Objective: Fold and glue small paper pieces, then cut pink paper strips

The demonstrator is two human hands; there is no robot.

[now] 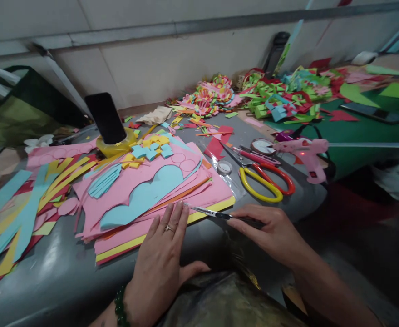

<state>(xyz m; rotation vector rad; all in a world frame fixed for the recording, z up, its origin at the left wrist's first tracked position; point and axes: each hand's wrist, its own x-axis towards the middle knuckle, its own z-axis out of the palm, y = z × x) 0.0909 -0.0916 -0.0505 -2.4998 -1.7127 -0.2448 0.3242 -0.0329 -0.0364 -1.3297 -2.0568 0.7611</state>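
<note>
My left hand [167, 254] lies flat with its fingers stretched out, fingertips on the near edge of a stack of coloured paper [124, 238]. My right hand [265, 229] grips a slim utility knife [216, 213] by its dark handle. Its thin metal end points left over the paper's edge, close to my left fingertips. On the stack lie pink sheets with a scalloped cut-out, light-blue paper [145, 193], a fringed blue piece [104, 180] and small folded yellow and blue pieces [151, 150].
Red-and-yellow-handled scissors [260, 197] and a pink glue gun [310, 152] lie right of the stack. A dark phone [105, 118] leans upright on a yellow tape roll [117, 145]. Cut paper strips [25, 218] cover the left. Paper flowers [209, 97] are heaped along the wall.
</note>
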